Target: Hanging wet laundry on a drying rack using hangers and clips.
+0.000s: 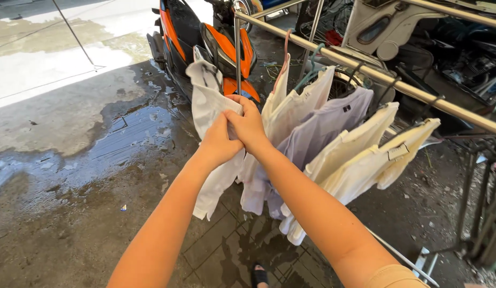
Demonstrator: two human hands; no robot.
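Hidden: white shirt (208, 114) hanger concealed by fabric; fingertips buried in cloth.
Left hand (218, 143): arm extended, clenched on shirt shoulder.
Right hand (249, 125): touching left, gripping same shirt.
Location: leftmost on metal rail (365, 72), before orange scooter (221, 45).

wet concrete floor (72, 176), sunlit patch (50, 58)

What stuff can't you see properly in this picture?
Head view only:
- The hanger of the white shirt: covered by the left hand and right hand, so each grip is unclear.
- The orange scooter: its front is cut off by the top edge, its lower part hidden behind the shirt.
- The metal rail: runs out the right edge.
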